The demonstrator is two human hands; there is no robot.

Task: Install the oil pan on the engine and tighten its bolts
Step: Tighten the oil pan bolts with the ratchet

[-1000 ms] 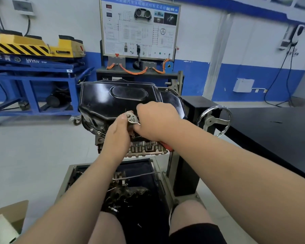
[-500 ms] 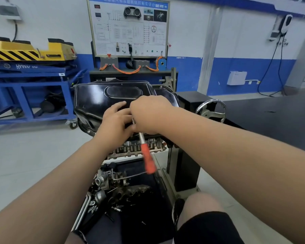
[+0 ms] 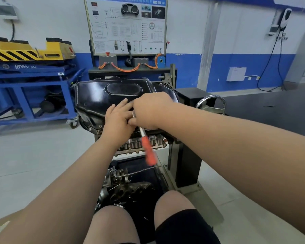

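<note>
**Both hands at the near edge of the oil pan**

Gripping the metal end of a wrench point(image 3: 147, 148) with the curled fingers of the right hand point(image 3: 151, 110), its blurred orange handle slanting down below those fingers. Resting the left hand point(image 3: 117, 118) on the black oil pan point(image 3: 102, 95), fingers nearly straight, holding nothing, touching the right fingers. Directly under both sets of fingers, seated on top of the engine point(image 3: 143, 144). Well below the fingers, a tray point(image 3: 164, 175) of loose parts.

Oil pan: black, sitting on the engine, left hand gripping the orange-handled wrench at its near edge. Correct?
Wrong hand: in the head view the right hand grips the orange-handled wrench at the near edge of the oil pan; the left hand just rests on the pan.
</note>
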